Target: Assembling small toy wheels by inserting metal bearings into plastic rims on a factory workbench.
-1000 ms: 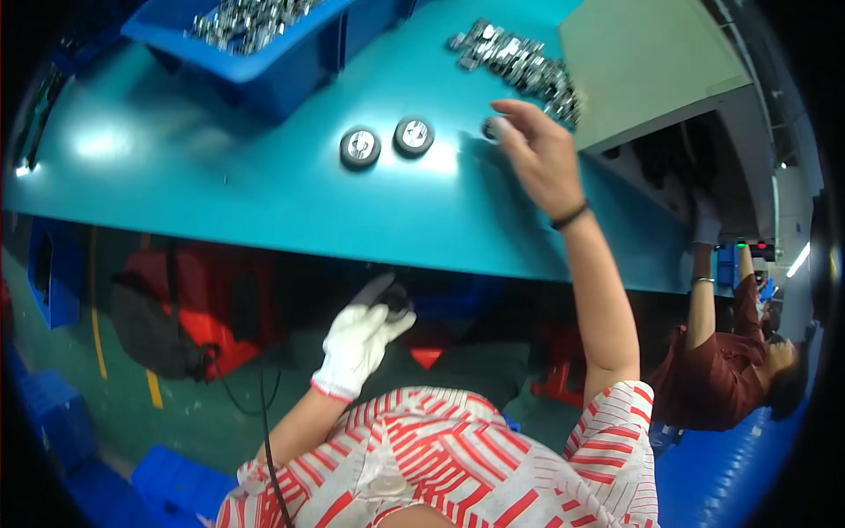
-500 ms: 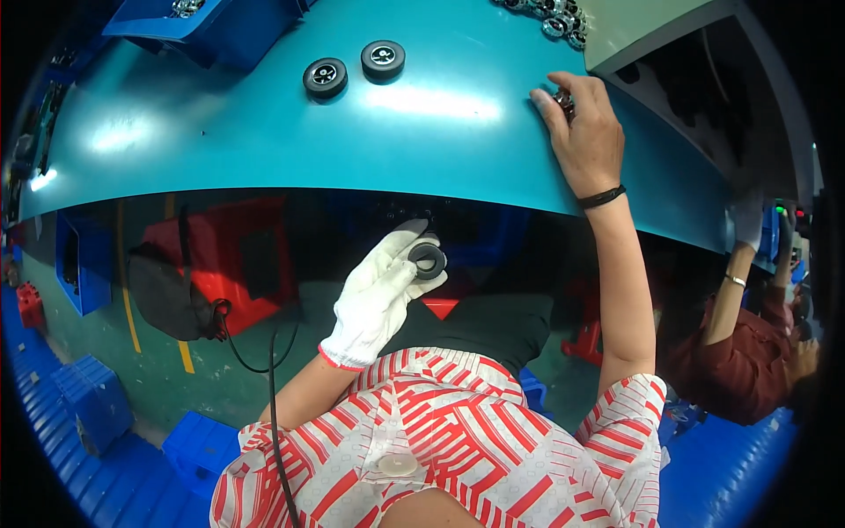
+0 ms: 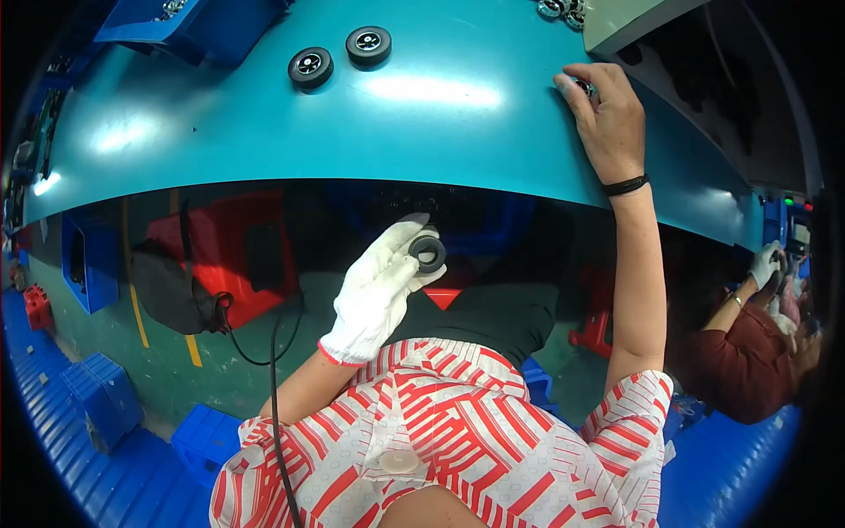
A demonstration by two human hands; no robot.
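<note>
- Teal worktable runs across the far side; wide bare stretch between the things on it and its near edge, which probably leaves the right arm room to move.
- Pale box-like housing at far right, bounding the work surface on that side.
- Blue bin on the table, far left; shiny pieces just show inside. Its walls seem to be there to keep loose stock together.
- Blue container in shade under the table's near edge; contents too dark to tell.
- Left hand, in a white glove, near side, short of the table edge. Thumb and fingers pinch a black ring; held low before the body, likely to keep it in easy sight.
- Right hand, bare, over the table's right part. Thumb and fingers close on a small shiny part; fingertip grip presumably suits so small a piece.
- Two black wheels with silver-and-black centres, lying flat, side by side, apart, left of the right hand; flat faces likely keep them from rolling.
- Black ring in the glove, hole facing up toward the eye.
- Shiny round pieces, clustered beside the housing, far right, seemingly within the right hand's reach.
- Small shiny part, mostly hidden by fingers; exact shape cannot be told.
</note>
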